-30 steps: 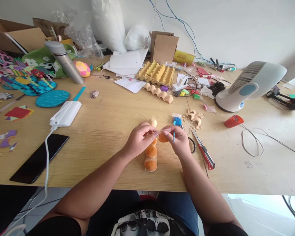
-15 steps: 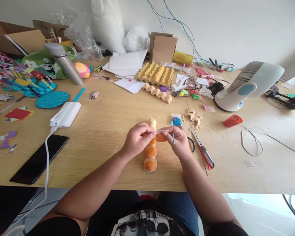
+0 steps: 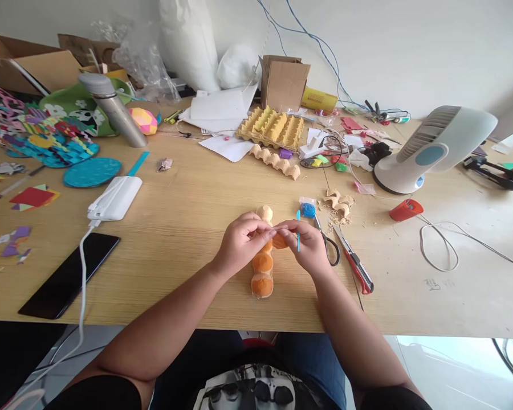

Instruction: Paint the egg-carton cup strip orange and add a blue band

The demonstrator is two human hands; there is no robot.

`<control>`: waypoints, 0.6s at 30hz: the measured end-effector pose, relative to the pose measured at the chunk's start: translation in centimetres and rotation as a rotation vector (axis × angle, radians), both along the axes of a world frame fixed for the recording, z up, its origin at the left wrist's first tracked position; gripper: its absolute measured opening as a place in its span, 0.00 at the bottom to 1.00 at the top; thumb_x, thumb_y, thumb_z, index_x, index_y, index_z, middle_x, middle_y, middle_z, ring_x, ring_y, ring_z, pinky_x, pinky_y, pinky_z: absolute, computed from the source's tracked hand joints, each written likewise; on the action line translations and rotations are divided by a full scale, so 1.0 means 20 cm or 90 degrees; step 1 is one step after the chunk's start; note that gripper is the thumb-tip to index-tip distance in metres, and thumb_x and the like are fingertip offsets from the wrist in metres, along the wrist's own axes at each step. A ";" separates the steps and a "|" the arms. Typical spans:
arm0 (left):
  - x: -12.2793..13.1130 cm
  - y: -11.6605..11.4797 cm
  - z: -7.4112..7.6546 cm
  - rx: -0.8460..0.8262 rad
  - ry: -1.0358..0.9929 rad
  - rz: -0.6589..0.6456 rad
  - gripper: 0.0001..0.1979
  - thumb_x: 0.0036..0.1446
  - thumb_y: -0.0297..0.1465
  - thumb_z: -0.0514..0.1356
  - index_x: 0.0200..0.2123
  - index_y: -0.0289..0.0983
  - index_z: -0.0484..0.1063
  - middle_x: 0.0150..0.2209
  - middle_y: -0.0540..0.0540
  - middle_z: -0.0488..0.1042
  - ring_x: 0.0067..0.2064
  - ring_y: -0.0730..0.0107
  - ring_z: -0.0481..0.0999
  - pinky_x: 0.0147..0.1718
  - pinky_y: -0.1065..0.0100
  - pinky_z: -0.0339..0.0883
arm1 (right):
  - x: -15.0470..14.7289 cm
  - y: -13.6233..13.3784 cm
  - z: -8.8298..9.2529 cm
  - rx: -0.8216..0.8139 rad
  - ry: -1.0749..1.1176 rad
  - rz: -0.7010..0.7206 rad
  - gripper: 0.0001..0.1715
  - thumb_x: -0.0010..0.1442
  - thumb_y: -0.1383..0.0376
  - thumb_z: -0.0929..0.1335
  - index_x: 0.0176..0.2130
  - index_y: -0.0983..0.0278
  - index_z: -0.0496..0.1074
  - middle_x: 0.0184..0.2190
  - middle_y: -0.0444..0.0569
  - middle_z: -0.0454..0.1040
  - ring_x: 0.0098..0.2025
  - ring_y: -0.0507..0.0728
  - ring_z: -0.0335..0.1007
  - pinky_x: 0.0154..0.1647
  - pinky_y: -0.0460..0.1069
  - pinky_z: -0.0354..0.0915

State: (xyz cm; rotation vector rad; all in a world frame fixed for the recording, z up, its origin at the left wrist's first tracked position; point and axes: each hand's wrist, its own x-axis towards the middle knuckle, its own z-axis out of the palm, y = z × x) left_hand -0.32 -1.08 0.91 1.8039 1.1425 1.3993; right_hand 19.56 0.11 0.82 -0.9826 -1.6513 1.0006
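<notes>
My left hand (image 3: 243, 239) is closed in a pinch, its fingertips meeting those of my right hand (image 3: 308, 245). Between them is a thin pale strip (image 3: 280, 227), mostly covered by the fingers. A slim blue stick (image 3: 298, 242), like a clay modelling tool, stands nearly upright between the fingers of my right hand. Below the hands, a row of egg-carton cups (image 3: 262, 286) lies on the table, the near cups orange and the far one plain. An orange piece (image 3: 279, 241) shows beside the row, partly hidden by my right hand.
Right of my hands lie black-handled scissors (image 3: 332, 251), a red utility knife (image 3: 359, 273), a blue clay packet (image 3: 308, 209) and carton scraps (image 3: 338, 202). A yellow egg tray (image 3: 270, 126) and a fan (image 3: 430, 151) stand farther back. To the left are a power bank (image 3: 115, 198) and a phone (image 3: 68, 276).
My hands have drawn slightly closer together, so less of the pale strip shows. The blue stick has turned more upright in my right hand. The carton row has stayed put.
</notes>
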 end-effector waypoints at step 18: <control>0.01 0.02 -0.07 -0.101 -0.122 -0.050 0.10 0.68 0.34 0.64 0.50 0.40 0.78 0.50 0.42 0.84 0.51 0.63 0.85 0.53 0.61 0.79 | 0.03 0.05 -0.01 0.068 -0.152 -0.120 0.19 0.72 0.48 0.70 0.39 0.58 0.80 0.36 0.51 0.83 0.40 0.61 0.76 0.46 0.55 0.71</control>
